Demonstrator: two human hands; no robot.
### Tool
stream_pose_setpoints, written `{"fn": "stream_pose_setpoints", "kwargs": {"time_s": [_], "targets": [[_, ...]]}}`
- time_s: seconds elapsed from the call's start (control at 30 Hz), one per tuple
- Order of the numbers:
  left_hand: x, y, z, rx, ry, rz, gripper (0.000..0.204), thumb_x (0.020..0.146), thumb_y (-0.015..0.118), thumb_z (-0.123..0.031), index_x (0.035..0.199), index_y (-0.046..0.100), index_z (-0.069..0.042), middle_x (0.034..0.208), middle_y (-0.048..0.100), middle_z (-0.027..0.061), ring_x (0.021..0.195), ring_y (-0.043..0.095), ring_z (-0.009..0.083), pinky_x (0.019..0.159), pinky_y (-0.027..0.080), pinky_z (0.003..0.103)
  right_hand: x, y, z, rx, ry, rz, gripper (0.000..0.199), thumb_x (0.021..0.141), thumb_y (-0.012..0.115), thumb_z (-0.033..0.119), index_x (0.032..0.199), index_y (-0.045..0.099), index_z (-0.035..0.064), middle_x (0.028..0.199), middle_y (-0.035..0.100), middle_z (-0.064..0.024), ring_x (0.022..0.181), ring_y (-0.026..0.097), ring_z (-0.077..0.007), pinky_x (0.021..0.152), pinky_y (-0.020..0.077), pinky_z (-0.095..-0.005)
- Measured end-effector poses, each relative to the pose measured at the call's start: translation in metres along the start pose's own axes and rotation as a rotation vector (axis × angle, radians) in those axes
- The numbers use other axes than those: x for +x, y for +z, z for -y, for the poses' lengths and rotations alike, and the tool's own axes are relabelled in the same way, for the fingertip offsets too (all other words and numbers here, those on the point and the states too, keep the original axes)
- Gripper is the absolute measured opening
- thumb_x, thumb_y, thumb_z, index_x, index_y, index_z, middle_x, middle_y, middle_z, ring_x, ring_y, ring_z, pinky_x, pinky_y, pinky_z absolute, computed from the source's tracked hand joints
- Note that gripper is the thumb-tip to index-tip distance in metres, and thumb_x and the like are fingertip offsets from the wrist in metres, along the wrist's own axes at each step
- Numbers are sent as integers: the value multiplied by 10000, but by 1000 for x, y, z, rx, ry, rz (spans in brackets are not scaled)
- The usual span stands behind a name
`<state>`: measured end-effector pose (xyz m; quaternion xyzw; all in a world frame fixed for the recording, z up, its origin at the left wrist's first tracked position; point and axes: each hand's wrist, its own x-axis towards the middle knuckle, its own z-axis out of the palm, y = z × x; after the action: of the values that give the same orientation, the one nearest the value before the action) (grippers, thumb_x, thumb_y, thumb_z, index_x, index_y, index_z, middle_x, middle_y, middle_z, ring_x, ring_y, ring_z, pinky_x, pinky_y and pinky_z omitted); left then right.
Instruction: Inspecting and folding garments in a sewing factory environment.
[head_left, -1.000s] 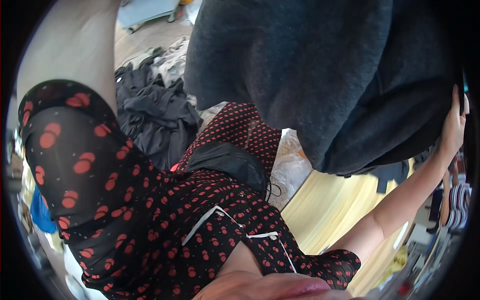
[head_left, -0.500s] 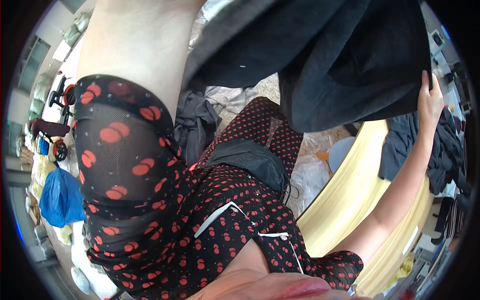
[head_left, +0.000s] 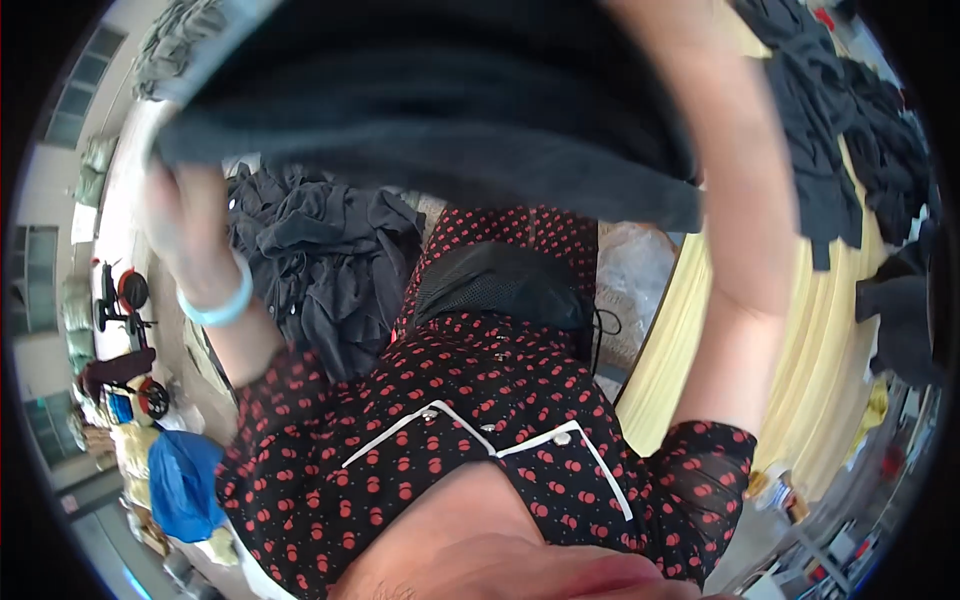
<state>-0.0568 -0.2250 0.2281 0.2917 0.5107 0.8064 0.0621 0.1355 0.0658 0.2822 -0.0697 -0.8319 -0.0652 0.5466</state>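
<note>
A large black cloth (head_left: 420,130) is stretched across the upper part of the view, blurred by motion. It hangs above my lap, with its lower edge running from left to right. My left hand (head_left: 185,210), with a pale blue band at the wrist, is closed on the cloth's left end; its fingers are smeared. My right forearm (head_left: 745,210) reaches up past the cloth's right end, and the hand itself lies beyond the top edge. Beneath the cloth, at my left, lies a heap of dark grey garments (head_left: 310,250).
To my right is a pale yellow slatted surface (head_left: 690,330) with more dark garments (head_left: 815,130) on it. Clear plastic (head_left: 635,270) lies between it and my legs. A blue bag (head_left: 185,485) and a red-and-black wheeled thing (head_left: 130,290) stand at the far left.
My left hand has come into view on the cloth's left end. The cloth has swung left and spread wide. My right hand has moved up and inward, out of view.
</note>
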Motion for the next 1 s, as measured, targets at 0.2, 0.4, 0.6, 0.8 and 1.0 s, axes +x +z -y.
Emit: {"fn": "stream_pose_setpoints", "kwargs": {"time_s": [0.2, 0.4, 0.6, 0.8, 1.0], "targets": [[-127, -264, 152, -238, -708, -755, 232, 852, 316, -25, 958, 470, 111, 922, 578, 207, 837, 591, 305, 725, 529, 377, -193, 111, 158, 632, -72, 807, 133, 742, 494, 131, 756, 586, 35, 761, 629, -143, 753, 629, -276, 656, 491, -396], [-152, -197, 213, 1340, -643, 114, 344, 793, 504, -109, 1116, 492, 9, 1050, 569, 194, 962, 573, 271, 777, 462, 322, -257, 77, 123, 833, 166, 1140, 156, 749, 490, 152, 815, 617, 91, 834, 621, -147, 813, 597, -320, 706, 472, -419], [-102, 29, 238, 942, 20, 786, 264, 786, 582, -163, 1007, 583, -19, 927, 603, 147, 865, 586, 276, 759, 455, 318, -313, 30, -20, 325, 624, 1256, 142, 764, 515, 65, 876, 590, 20, 852, 609, -176, 839, 589, -311, 713, 461, -382], [-120, 98, 285, 1193, 196, 1225, 458, 678, 676, -239, 1075, 513, -76, 965, 487, 142, 891, 519, 307, 747, 464, 370, -367, 2, -9, 374, 641, 1145, 128, 701, 543, 33, 818, 588, 7, 862, 600, -199, 863, 559, -363, 801, 430, -379], [-109, 90, 288, 1055, 141, 1191, 234, 750, 478, -53, 961, 580, -59, 826, 581, 119, 791, 575, 301, 692, 475, 377, -334, -11, -12, 97, 666, 1442, 135, 702, 584, 60, 832, 569, 28, 878, 597, -167, 897, 544, -324, 932, 331, -422]]}}
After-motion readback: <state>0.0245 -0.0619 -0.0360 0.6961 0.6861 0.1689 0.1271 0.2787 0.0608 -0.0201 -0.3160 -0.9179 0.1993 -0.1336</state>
